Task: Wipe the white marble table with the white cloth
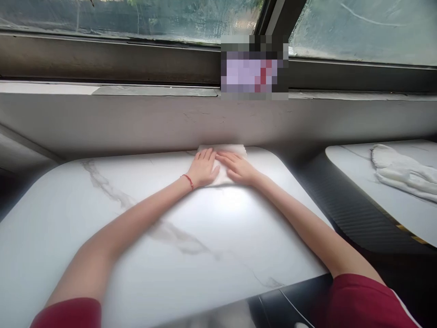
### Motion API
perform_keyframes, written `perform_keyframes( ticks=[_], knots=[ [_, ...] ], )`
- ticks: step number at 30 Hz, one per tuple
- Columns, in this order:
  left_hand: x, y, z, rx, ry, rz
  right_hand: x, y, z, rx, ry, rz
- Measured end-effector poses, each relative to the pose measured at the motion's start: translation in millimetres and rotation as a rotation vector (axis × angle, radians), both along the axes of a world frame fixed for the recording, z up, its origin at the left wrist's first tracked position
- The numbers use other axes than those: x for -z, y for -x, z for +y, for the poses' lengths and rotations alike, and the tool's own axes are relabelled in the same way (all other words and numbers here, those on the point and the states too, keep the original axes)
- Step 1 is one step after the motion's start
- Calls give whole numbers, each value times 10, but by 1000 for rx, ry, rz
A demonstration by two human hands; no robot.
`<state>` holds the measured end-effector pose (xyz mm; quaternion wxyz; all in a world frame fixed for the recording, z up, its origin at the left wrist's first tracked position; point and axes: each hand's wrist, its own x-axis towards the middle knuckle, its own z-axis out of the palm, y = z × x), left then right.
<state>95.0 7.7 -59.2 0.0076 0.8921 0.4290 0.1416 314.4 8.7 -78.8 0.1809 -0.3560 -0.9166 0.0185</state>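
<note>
A white cloth (228, 150) lies at the far edge of a white marble table (136, 205), against the wall below the window. My left hand (204, 167) rests flat on the cloth's left part, fingers stretched out, with a red string round the wrist. My right hand (236, 166) lies flat on the cloth's right part, fingers extended and pointing left, tips close to the left hand. Both arms reach far across the table. Most of the cloth is hidden under the hands.
A second marble table (351, 159) stands to the right with a white cloth (403, 173) piled on it. A dark gap (344, 214) separates the two tables. A grey wall and window sill (136, 91) run behind.
</note>
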Motion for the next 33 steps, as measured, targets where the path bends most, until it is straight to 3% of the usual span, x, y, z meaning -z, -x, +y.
perform_keyframes(
  ticks=[6, 11, 15, 22, 25, 29, 33],
  knots=[
    [-4, -182, 11, 4, -24, 44, 6, -131, -49, 72, 0, 4],
    [-4, -246, -232, 65, -52, 57, 25, -202, -375, 88, -21, 12],
    [15, -382, -643, 152, -57, 54, 15, -350, -935, 103, -60, 13],
    [31, -726, -1588, 327, -82, 85, -132, -575, -2236, 227, -36, -41],
    [31, -870, -1797, 401, -77, 83, -169, -670, -2556, 281, -39, -57],
    [25, -1038, -1784, 414, -62, 71, -155, -828, -2571, 296, -12, -49],
    [4, -1182, -1546, 372, -59, 68, -111, -1007, -2248, 282, -1, 19]
  ],
)
